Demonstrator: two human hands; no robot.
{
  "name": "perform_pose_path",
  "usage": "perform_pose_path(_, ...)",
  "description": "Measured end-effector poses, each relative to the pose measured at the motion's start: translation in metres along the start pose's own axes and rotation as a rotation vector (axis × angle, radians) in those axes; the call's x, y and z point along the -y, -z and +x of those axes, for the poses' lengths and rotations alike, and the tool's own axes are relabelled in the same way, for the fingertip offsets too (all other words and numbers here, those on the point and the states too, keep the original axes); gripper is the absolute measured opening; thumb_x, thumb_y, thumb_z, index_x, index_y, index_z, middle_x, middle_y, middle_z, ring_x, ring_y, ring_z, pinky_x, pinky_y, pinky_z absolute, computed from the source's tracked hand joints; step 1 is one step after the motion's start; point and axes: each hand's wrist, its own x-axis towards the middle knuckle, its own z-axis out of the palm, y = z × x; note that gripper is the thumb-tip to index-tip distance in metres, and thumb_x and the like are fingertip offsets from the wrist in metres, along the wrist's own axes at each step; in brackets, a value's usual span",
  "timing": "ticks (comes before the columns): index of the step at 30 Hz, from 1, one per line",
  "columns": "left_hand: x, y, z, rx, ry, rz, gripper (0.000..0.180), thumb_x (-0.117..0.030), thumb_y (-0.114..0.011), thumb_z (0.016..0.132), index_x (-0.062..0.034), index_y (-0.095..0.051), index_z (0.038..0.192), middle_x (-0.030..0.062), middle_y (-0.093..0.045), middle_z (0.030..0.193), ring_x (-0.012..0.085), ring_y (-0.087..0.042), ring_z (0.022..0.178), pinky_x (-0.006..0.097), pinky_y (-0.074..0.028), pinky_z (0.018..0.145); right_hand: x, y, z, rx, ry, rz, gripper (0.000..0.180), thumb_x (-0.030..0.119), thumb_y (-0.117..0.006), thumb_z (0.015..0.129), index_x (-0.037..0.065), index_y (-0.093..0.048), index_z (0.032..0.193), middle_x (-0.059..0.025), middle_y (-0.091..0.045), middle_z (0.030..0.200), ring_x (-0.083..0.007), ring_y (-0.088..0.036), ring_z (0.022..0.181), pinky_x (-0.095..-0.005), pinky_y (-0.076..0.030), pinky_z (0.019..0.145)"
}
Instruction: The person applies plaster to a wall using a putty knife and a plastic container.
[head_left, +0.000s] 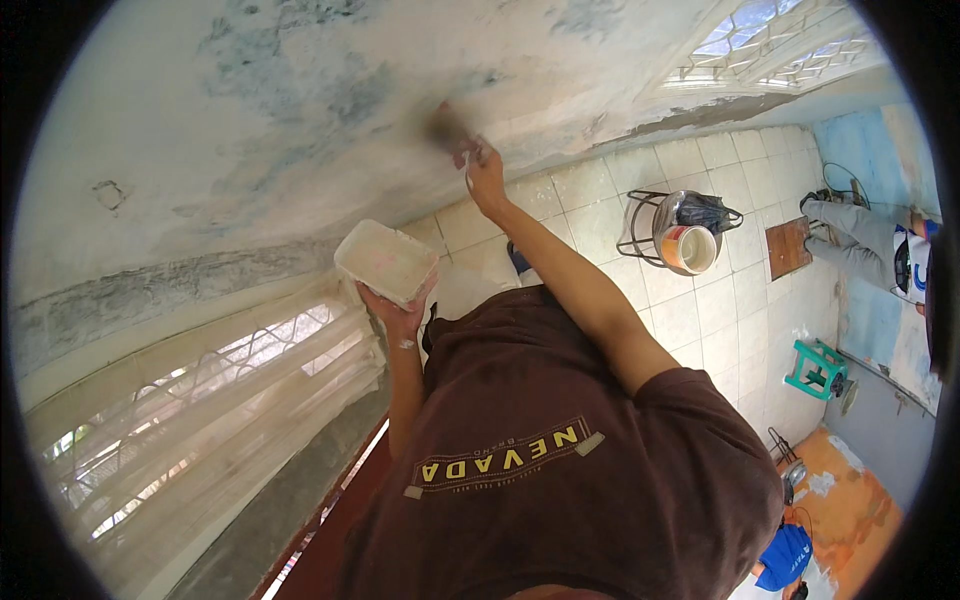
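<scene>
My right hand (485, 172) is raised with the arm stretched out and grips a paintbrush (450, 130). Its blurred bristles touch the stained white and bluish wall (300, 110). My left hand (398, 312) holds a white rectangular plastic tub (386, 262) from below, close to the wall and lower than the brush. My brown T-shirt (560, 470) fills the lower middle of the view.
A window with a metal grille and pale curtain (200, 400) is at lower left. On the tiled floor (700, 320) are a metal stand holding a bucket (688, 246), a brown board (788, 248), a green stool (818, 366) and an orange mat (850, 500). Another person (865, 240) works at the right wall.
</scene>
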Motion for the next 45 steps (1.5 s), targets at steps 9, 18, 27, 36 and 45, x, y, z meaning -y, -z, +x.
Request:
perform_pose_path(9, -0.042, 0.039, 0.021, 0.060, 0.081, -0.054, 0.079, -0.076, -0.038, 0.091, -0.0225, -0.036, 0.150, 0.0064, -0.044, 0.149, 0.0331, -0.046, 0.135, 0.058, -0.041, 0.107, -0.027, 0.090, 0.012, -0.051, -0.135, 0.179, 0.014, 0.013, -0.054, 0.101, 0.003, -0.058, 0.110, -0.0056, -0.062, 0.088, -0.0163, -0.060, 0.074, -0.0324, -0.054, 0.063)
perform_pose_path(18, -0.098, 0.060, 0.017, 0.085, 0.008, -0.027, 0.074, -0.071, -0.037, 0.094, -0.0204, -0.038, 0.148, 0.0065, -0.047, 0.146, 0.0320, -0.046, 0.135, 0.059, -0.039, 0.110, 0.020, -0.136, -0.007, -0.394, -0.001, -0.372, 0.026, 0.010, -0.058, 0.090, -0.002, -0.066, 0.111, -0.0217, -0.070, 0.085, -0.0377, -0.068, 0.077, -0.0439, -0.051, 0.078)
perform_pose_path(27, -0.133, 0.107, 0.021, 0.075, 0.012, 0.007, 0.076, -0.073, -0.040, 0.092, -0.0221, -0.038, 0.149, 0.0053, -0.044, 0.148, 0.0334, -0.042, 0.137, 0.059, -0.034, 0.112, -0.009, -0.154, -0.134, 0.396, 0.420, -0.255, 0.030, 0.001, -0.057, 0.090, 0.000, -0.063, 0.119, -0.0173, -0.070, 0.094, -0.0279, -0.068, 0.079, -0.0337, -0.051, 0.063)
perform_pose_path(36, -0.135, 0.113, 0.030, 0.114, 0.049, -0.142, 0.070, -0.068, -0.040, 0.095, -0.0190, -0.041, 0.146, 0.0051, -0.047, 0.146, 0.0317, -0.044, 0.135, 0.057, -0.035, 0.113, 0.004, 0.062, 0.069, -0.512, 0.253, 0.153, 0.030, 0.005, -0.051, 0.095, 0.003, -0.061, 0.123, -0.0078, -0.066, 0.094, -0.0139, -0.063, 0.083, -0.0283, -0.052, 0.071)
perform_pose_path(45, -0.146, 0.116, 0.024, 0.076, 0.043, -0.086, 0.072, -0.069, -0.040, 0.094, -0.0194, -0.040, 0.147, 0.0056, -0.046, 0.147, 0.0324, -0.045, 0.135, 0.057, -0.036, 0.112, 0.029, -0.169, -0.061, -0.516, 0.335, -0.403, 0.020, 0.003, -0.054, 0.085, 0.002, -0.066, 0.100, -0.0209, -0.067, 0.084, -0.0337, -0.065, 0.077, -0.0424, -0.048, 0.073)
